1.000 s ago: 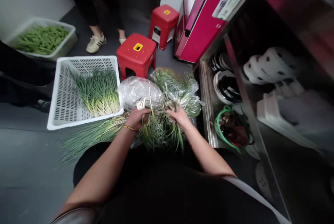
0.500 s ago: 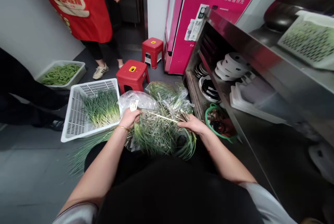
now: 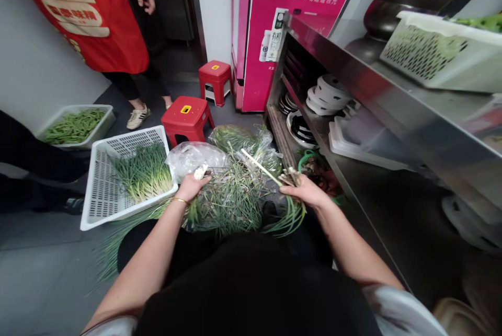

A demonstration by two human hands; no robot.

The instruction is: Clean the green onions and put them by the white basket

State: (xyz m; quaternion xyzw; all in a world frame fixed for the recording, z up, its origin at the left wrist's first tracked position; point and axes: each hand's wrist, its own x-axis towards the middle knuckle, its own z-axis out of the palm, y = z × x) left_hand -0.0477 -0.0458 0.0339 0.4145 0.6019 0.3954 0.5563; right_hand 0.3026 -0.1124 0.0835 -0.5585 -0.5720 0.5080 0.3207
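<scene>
Both hands gripping scallions [image 3: 231,203], arms apart

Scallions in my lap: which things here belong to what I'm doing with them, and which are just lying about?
In use: left hand, scallion bunch, right hand, pulled stalks, white basket, bagged scallions.
Lying about: red stools, green bean tub, stacked plates.

Green scallions [image 3: 231,203] with white root ends at centre, white perforated basket [image 3: 100,189] at 9 o'clock, red stools [image 3: 187,114] with yellow top inserts at 12 o'clock, magenta cabinet [image 3: 301,33] with white lettering at 1 o'clock.
</scene>
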